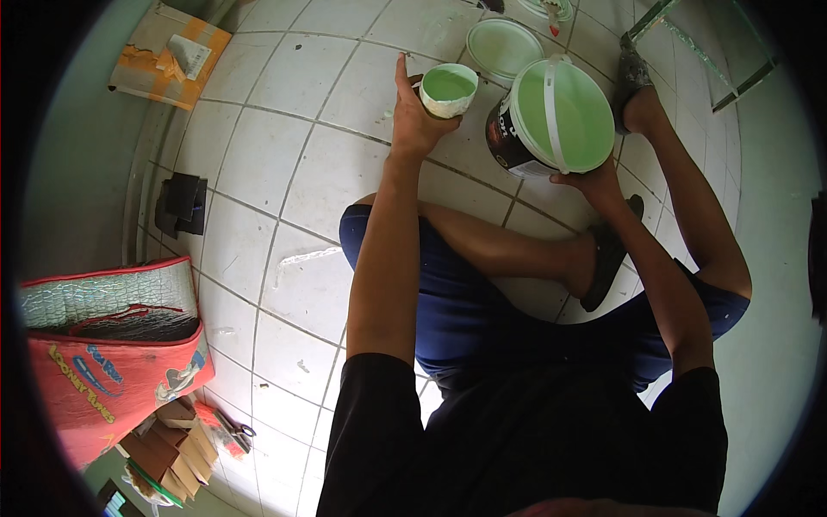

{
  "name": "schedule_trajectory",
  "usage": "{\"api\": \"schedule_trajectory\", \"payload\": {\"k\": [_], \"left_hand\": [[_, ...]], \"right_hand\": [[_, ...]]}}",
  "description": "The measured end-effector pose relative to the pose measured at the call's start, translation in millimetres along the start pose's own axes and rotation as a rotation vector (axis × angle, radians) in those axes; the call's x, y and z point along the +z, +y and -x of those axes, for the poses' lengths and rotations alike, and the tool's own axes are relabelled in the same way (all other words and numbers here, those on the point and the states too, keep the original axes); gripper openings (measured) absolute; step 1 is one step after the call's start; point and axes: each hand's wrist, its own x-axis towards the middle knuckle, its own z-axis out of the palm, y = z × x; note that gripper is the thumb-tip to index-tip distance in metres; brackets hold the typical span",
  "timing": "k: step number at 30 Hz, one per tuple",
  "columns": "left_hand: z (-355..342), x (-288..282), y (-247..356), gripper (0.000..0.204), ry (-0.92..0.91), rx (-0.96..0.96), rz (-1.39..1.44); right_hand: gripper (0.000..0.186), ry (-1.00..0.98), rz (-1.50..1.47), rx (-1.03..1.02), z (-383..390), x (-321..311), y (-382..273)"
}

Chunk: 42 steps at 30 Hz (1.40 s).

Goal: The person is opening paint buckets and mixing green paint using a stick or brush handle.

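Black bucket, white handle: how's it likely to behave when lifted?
The bucket is probably stiff: its mouth looks evenly round. Likely heavy if the green contents are liquid, though depth is unclear. Could spill if tipped, being open-topped.

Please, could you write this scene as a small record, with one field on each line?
left hand: holds a small cup
right hand: at the near side of a bucket; fingers mostly hidden
contents: pale green liquid in both containers
bucket handle: white, across the opening
beyond the bucket: round lid on the tiled floor
far left: cardboard box
near left: red bag, scissors
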Motion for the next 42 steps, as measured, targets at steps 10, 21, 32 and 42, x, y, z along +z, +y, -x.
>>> {"api": "schedule_trajectory", "payload": {"k": [10,21,32,42], "left_hand": [[-1,0,-6,0.141,0.082,-0.049,0.017],[1,24,-9,0.137,0.152,-0.231,-0.045],[-14,18,-16,0.129,0.245,-0.190,0.028],[-36,-45,6,0.129,0.659,-0.035,-0.042]], "right_hand": [[0.125,0.010,-0.040,0.011,-7,15,-17],[0.130,0.070,-0.111,-0.007,-6,22,-18],[0.130,0.040,-0.105,-0.023,-22,26,-13],[0.134,0.034,-0.244,-0.075,-52,57,-27]]}}
